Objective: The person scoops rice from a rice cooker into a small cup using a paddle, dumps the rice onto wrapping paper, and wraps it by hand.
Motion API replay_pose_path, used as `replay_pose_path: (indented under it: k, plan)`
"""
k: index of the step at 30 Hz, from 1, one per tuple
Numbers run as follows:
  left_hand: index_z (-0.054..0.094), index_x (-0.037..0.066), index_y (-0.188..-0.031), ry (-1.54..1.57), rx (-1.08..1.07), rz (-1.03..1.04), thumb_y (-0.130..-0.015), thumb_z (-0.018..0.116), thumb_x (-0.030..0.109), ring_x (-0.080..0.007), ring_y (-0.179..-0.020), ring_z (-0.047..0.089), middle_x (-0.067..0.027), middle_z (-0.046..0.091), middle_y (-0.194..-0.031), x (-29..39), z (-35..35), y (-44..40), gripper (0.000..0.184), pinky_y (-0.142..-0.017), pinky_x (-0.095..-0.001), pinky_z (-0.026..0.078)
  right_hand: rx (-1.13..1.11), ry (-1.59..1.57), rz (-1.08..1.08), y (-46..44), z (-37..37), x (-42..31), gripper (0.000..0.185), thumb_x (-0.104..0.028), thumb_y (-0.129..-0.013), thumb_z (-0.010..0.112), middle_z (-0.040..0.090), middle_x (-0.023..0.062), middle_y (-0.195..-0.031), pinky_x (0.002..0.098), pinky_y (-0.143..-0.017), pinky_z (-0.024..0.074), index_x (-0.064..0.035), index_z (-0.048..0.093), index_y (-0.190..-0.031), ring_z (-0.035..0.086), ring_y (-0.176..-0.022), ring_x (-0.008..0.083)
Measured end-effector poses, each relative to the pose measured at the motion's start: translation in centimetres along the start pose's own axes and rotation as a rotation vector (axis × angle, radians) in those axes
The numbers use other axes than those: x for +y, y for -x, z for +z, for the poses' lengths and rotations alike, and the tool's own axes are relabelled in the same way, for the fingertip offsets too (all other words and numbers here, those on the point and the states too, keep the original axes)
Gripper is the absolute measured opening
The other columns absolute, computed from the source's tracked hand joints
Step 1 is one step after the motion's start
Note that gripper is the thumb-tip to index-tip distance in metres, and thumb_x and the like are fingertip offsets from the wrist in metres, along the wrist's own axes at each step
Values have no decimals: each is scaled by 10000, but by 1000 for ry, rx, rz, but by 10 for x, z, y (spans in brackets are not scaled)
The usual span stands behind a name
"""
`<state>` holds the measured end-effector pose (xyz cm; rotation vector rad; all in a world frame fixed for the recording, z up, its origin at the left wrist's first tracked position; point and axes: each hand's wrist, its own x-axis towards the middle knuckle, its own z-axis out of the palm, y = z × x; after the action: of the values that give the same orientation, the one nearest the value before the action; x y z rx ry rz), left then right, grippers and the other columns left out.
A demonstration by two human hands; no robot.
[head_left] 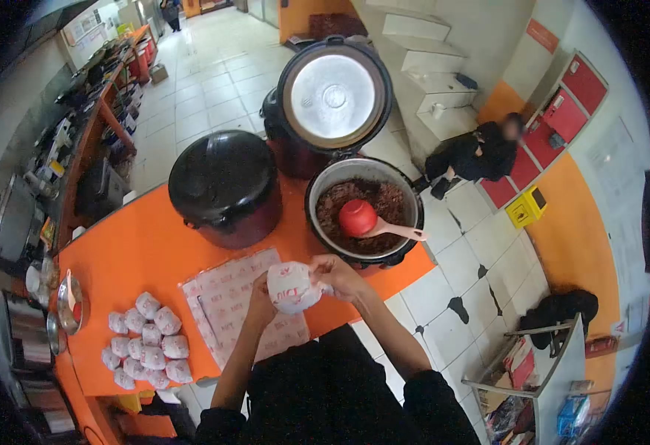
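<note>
A round bundle wrapped in white paper with red print (294,288) is held up between my two hands, above the orange table. My left hand (263,298) closes on its left side, and my right hand (334,276) grips its right edge with bent fingers. Beneath lies a stack of printed wrapping paper (225,297). Just beyond my right hand stands an open cooker pot (317,233) of dark, reddish-brown grainy food (334,204). A red bowl (357,216) and a pale pink paddle (403,231) rest on the food.
Several wrapped bundles (151,337) cluster at the table's left. Behind are a closed black cooker (225,178) and another cooker with its lid raised (334,93). A metal bowl (71,300) sits at the left edge. A person (481,152) sits near the stairs. A shelf rack (555,378) stands right.
</note>
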<state>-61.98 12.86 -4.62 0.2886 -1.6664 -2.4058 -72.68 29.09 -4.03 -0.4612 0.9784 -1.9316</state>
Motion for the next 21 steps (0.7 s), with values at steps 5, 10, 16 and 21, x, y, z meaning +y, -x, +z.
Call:
replay_pose_path:
  k: [5,10,16,21]
  plan:
    - [491,8,-1120,-334,22,248,-766,641,249,-192,-948,557,-88,559,-1064,-61,-32,-2,454,-824,-334,471,73,344,-63,17,5,-9,98,-51,-755,678,630,41,-739,231,-600,492,-28,614,-825,607,-682,101]
    - [456,-20,-1166,-423,-207,61,-823,593,271,-205,-983,549,-120,544,-1079,-6,1,32,470,-871,-354,451,-11,422,-171,28,8,-2,87,-31,-776,660,634,45,-744,238,-627,484,12,608,-831,600,-691,91]
    - [488,-43,-1120,133,-5,-344,-928,411,374,-201,-931,554,-123,551,-1043,13,9,50,466,-788,-334,460,47,677,-141,37,19,14,74,-16,-787,644,623,42,-738,246,-627,481,21,587,-814,597,-698,86]
    - [461,-46,-1120,4,-27,-359,-947,338,439,-221,-996,523,-149,495,-1103,-21,-21,51,529,-781,-346,457,-6,575,-160,35,44,23,118,-31,-767,668,609,26,-751,238,-620,460,-10,553,-757,591,-705,87]
